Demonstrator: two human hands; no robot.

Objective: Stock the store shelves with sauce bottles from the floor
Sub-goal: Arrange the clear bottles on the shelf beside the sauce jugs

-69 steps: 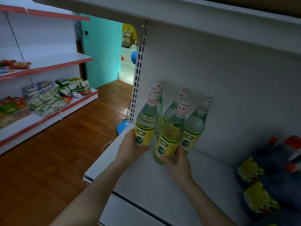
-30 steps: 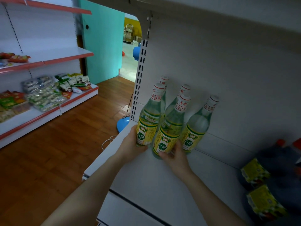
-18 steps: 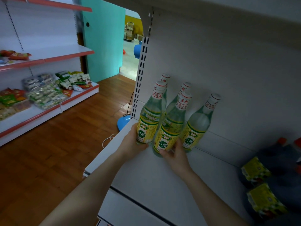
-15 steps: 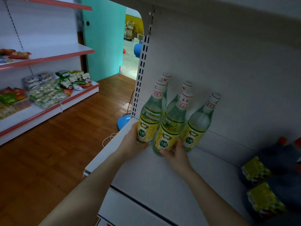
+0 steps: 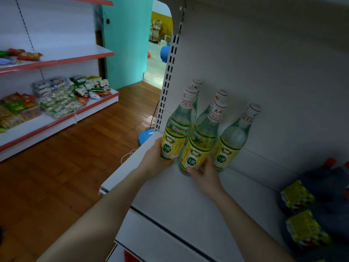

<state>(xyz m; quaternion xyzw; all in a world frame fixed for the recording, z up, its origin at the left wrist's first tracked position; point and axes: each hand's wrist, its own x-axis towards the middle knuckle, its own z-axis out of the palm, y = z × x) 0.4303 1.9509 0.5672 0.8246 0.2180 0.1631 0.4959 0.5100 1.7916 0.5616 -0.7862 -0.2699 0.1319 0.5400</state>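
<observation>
Left hand: the left hand (image 5: 156,159) grasps the base of the front-left clear glass bottle with yellow-green label (image 5: 176,133)
Right hand: the right hand (image 5: 204,172) grasps the base of the adjoining clear glass bottle (image 5: 201,146)
Location: both bottles stand on the white metal shelf (image 5: 188,201), at its left end, touching each other
Axis: upright, necks leaning toward the back panel; hands in front, low
Writing: labels read "白醋"; red neck-band characters only partly legible

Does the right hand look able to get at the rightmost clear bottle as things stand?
Probably yes: the rightmost bottle stands just beside the right hand with bare shelf in front of it, nothing between. But that hand grips the middle front bottle and would need to let go first.
</observation>
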